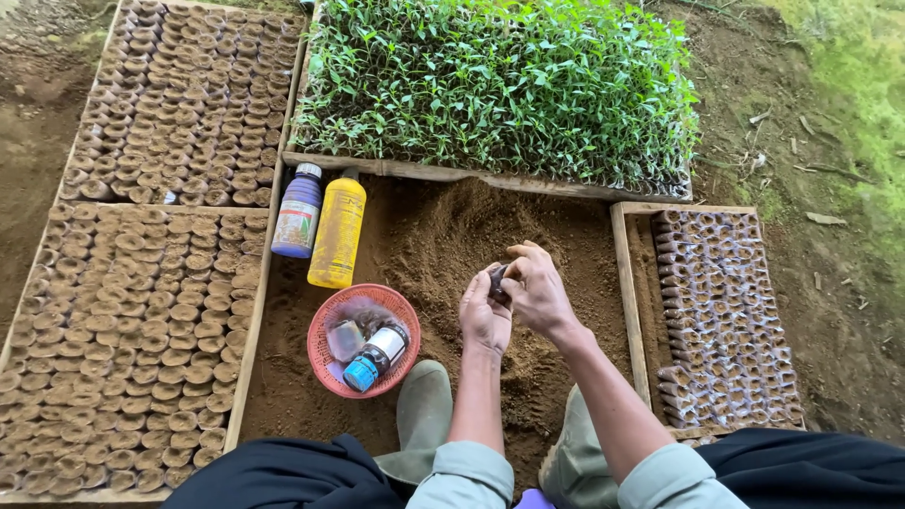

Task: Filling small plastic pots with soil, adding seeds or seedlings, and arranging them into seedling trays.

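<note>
Head view: we hold a small dark soil pot [497, 281] between both hands above the soil heap [443, 236], centre of the scene. Our left hand [484, 316] cups it; our right hand [537, 290] closes its fingertips on its top. Its axis cannot be read. We judge the work well along: left trays [123, 330] are full, right tray [721, 311] partly filled.

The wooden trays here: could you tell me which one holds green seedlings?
The top tray, above the soil pile; its seedlings are leafy green, whereas the other trays hold only brown soil pots.
</note>
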